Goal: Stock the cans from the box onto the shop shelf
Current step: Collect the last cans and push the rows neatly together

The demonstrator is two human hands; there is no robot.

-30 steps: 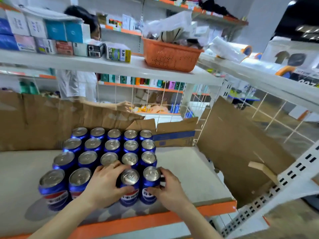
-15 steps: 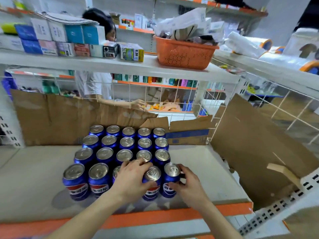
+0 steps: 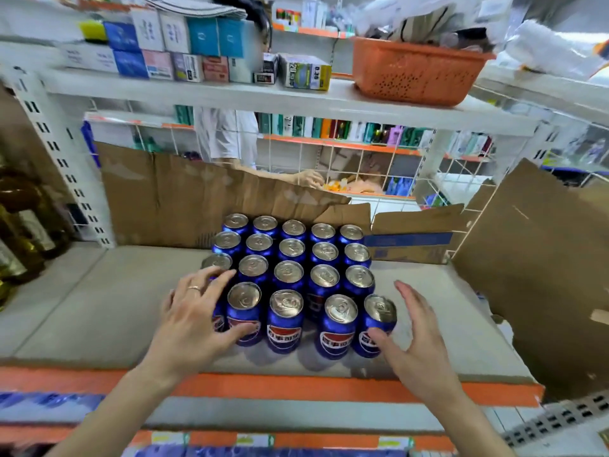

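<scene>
where torn cardboard [image 3: 184,192] backs the cans [image 3: 290,275], both hands wide, left hand [image 3: 194,321] on them, right hand [image 3: 415,334] beside.

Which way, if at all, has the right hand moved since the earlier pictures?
Yes. The right hand has come off the front right can and shifted rightward; its fingers now spread beside it.

Blue cans [image 3: 291,282] stand in rows on the shelf [image 3: 99,301], left hand [image 3: 194,321] and right hand [image 3: 412,338] flanking the front row.
</scene>
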